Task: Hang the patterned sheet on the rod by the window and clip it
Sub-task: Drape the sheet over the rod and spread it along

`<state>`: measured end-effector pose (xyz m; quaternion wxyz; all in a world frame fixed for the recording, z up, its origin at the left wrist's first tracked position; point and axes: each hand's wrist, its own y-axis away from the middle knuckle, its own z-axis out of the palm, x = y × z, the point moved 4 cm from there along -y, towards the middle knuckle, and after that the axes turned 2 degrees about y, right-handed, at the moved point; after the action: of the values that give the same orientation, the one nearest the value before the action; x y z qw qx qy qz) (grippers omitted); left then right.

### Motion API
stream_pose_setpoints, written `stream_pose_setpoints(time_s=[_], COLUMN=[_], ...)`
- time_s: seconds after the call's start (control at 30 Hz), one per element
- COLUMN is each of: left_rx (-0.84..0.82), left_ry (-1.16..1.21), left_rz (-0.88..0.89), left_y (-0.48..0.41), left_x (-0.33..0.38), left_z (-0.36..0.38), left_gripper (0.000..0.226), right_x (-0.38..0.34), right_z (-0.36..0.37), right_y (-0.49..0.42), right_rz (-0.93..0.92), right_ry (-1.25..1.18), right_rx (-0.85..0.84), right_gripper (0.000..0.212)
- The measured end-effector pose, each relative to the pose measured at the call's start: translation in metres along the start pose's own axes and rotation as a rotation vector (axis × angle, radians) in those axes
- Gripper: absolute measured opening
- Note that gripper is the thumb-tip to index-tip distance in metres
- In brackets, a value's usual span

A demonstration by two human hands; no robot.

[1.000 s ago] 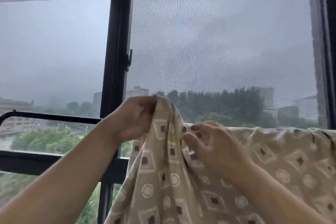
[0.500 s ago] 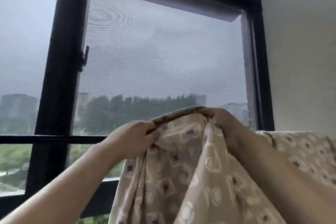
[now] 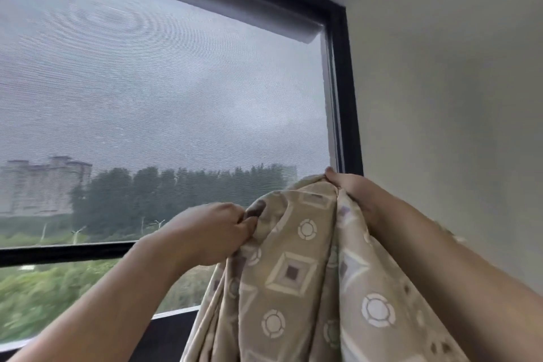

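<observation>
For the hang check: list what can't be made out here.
Head view:
- Whether a rod lies under the sheet: cloth covers it.
- Fingers of the right hand: buried in the fold.
- Fingertips of the left hand: tucked into cloth.
- Sheet's lower part: cut off by bottom edge.
- Clips: none in view.

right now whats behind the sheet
Behind the sheet the window frame and the wall show. A black bar disappears behind the left arm and the sheet; any rod there is covered.

support: black rod [image 3: 58, 254] | patterned sheet [image 3: 293, 273]: bunched, held by left hand [image 3: 211, 232] + right hand [image 3: 352, 191]
</observation>
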<state>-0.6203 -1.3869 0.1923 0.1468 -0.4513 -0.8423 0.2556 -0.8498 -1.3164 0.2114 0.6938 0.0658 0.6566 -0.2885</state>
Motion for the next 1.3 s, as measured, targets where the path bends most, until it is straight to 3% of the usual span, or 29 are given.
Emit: stream_pose_setpoints(time_s=[0.07, 0.17, 0.3, 0.4, 0.5, 0.57, 0.67, 0.7, 0.77, 0.83, 0.9, 0.97, 1.03, 1.07, 1.17, 1.23, 1.3], left_rx=[-0.014, -0.077, -0.125, -0.125, -0.095, 0.029, 0.506, 0.593, 0.515, 0.374, 0.502, 0.687, 0.610, 0.566, 0.667, 0.683, 0.607], left_ry=[0.086, 0.263, -0.047, -0.164, -0.093, -0.033, -0.136, -0.111, 0.120, 0.360, 0.704, 1.270, 1.740, 1.810, 1.617, 1.559, 1.676], left_rz=[-0.005, -0.158, -0.235, -0.296, -0.362, -0.364, -0.170, -0.164, -0.326, -0.536, -0.688, -0.732, -0.678, -0.630, -0.605, -0.544, -0.479], left_y=[-0.020, -0.044, -0.045, -0.038, -0.032, -0.030, -0.028, -0.025, -0.028, -0.036, -0.040, -0.044, -0.051, -0.053, -0.053, -0.053, -0.051], left_x=[0.028, 0.043, 0.043, 0.042, 0.036, 0.041, 0.085, 0.109, 0.141, 0.161, 0.165, 0.163, 0.168, 0.171, 0.178, 0.192, 0.210], left_z=[0.009, 0.026, 0.048, 0.043, 0.038, 0.044, 0.070, 0.083, 0.117, 0.147, 0.155, 0.157, 0.159, 0.155, 0.141, 0.135, 0.133], left_gripper=[0.048, 0.059, 0.061, 0.078, 0.094, 0.090, 0.046, 0.032, 0.032, 0.056, 0.072, 0.068, 0.055, 0.049, 0.028, 0.017, 0.043], right_x=[0.000, -0.003, -0.002, -0.004, -0.006, 0.004, 0.023, 0.027, 0.032, 0.037, 0.038, 0.037, 0.035, 0.033, 0.021, 0.006, 0.003], right_z=[-0.035, -0.084, -0.163, -0.215, -0.245, -0.260, -0.269, -0.268, -0.263, -0.256, -0.250, -0.248, -0.249, -0.249, -0.244, -0.221, -0.187], right_y=[-0.015, -0.038, -0.067, -0.078, -0.076, -0.084, -0.097, -0.098, -0.096, -0.096, -0.095, -0.092, -0.091, -0.088, -0.070, -0.040, 0.000], right_rz=[-0.006, 0.014, 0.000, -0.111, -0.224, -0.201, -0.156, -0.162, -0.178, -0.193, -0.204, -0.237, -0.307, -0.351, -0.548, -0.703, -0.748], right_ry=[-0.009, 0.034, 0.152, 0.527, 0.910, 1.049, 1.159, 1.148, 1.092, 1.035, 0.977, 0.935, 0.965, 1.004, 1.180, 1.174, 1.095], right_rx=[-0.022, -0.034, 0.109, 0.329, 0.398, 0.366, 0.220, 0.183, 0.142, 0.109, 0.089, 0.114, 0.143, 0.149, 0.148, 0.107, -0.078], right_gripper=[0.046, 0.051, 0.049, 0.058, 0.048, 0.044, 0.038, 0.036, 0.033, 0.034, 0.033, 0.028, 0.017, 0.013, 0.027, 0.020, 0.034])
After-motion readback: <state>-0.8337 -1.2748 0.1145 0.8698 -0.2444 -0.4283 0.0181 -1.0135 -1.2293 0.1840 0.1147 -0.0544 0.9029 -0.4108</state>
